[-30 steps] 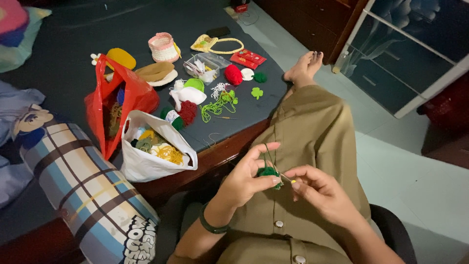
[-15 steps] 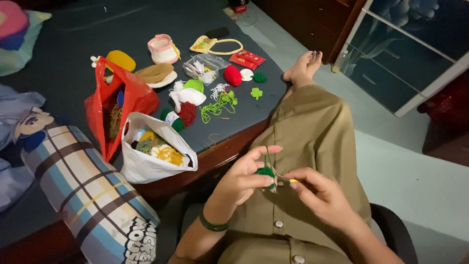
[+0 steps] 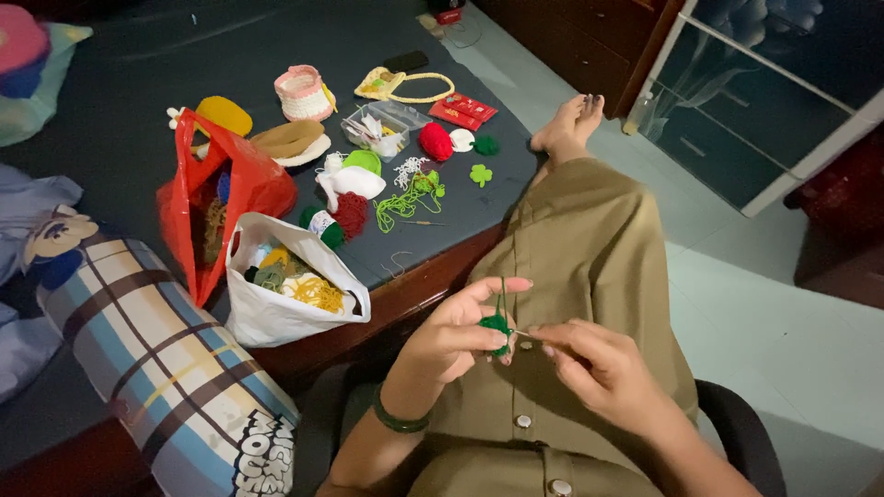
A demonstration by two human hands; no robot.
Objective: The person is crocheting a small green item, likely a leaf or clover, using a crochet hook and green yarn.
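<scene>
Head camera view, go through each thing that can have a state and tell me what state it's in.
Small green crocheted piece: pinched in the left hand, strand running up over the index finger.
Right hand: fingertips at the piece, gripping a thin hook.
White plastic bag: open, yarn inside.
Red plastic bag: open, upright.
Clear plastic box: lid off.
Pink crocheted basket: upright.

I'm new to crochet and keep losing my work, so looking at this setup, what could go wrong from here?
The green crochet piece is small and pinched only by the left hand fingertips; a slack grip might drop it into the lap. The thin hook in the right hand could slip its loop. The white bag sits at the bed's edge and might tip.
</scene>
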